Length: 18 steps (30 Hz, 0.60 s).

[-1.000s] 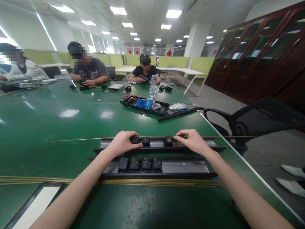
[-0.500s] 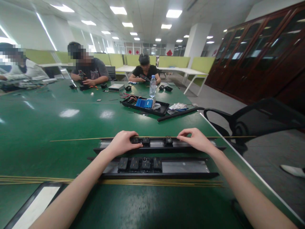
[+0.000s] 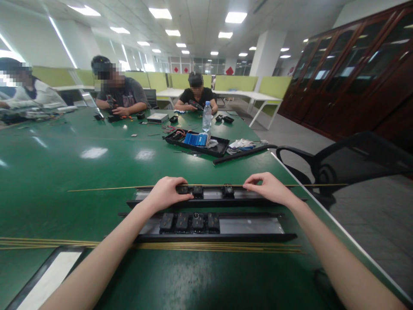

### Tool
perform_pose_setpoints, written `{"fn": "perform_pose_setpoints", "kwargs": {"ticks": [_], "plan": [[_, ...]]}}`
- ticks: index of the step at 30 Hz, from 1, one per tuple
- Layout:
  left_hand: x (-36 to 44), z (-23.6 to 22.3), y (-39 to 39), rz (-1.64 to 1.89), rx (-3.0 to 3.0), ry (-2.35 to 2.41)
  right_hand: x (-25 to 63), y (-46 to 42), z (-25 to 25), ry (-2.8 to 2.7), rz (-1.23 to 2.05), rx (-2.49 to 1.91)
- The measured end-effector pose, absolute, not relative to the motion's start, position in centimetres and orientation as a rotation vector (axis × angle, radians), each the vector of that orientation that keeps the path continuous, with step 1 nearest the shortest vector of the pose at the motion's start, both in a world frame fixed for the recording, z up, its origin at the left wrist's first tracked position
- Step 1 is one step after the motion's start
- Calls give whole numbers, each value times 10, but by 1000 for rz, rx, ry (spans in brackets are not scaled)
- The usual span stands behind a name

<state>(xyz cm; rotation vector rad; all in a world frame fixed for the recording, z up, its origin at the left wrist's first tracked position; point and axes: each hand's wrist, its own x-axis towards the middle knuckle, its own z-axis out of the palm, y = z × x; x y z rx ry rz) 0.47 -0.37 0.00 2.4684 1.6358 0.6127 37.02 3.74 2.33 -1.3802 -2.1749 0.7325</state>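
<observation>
A thin brass-coloured rod (image 3: 106,189) lies lengthwise over the far black channel (image 3: 258,203), reaching past both its ends. My right hand (image 3: 267,188) pinches the rod between thumb and fingertips, right of a single black block (image 3: 228,191). Towards the left of the same channel, the thumb and fingers of my left hand (image 3: 165,191) close around a small black block (image 3: 183,189), partly hidden by them. Another black block (image 3: 197,192) sits just beside that one. Nearer me, a second channel (image 3: 251,224) carries several larger black blocks (image 3: 182,222) in a row.
Several more brass rods (image 3: 206,246) lie in front of the near channel. A black-framed white panel (image 3: 51,275) is at lower left. Beyond the channels are a black tray (image 3: 219,150), a water bottle (image 3: 206,118) and gloves (image 3: 240,145). Co-workers sit across the green table (image 3: 97,168).
My right hand has slid a little to the right along the rod, away from the single block. My left hand has stayed at its block.
</observation>
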Motion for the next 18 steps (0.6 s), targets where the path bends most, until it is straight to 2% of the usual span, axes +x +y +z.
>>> {"fn": "perform_pose_setpoints", "kwargs": {"ticks": [18], "plan": [[3,-1,-2,605,2467,1632,384,44,25,-2195,819,-1402]]}}
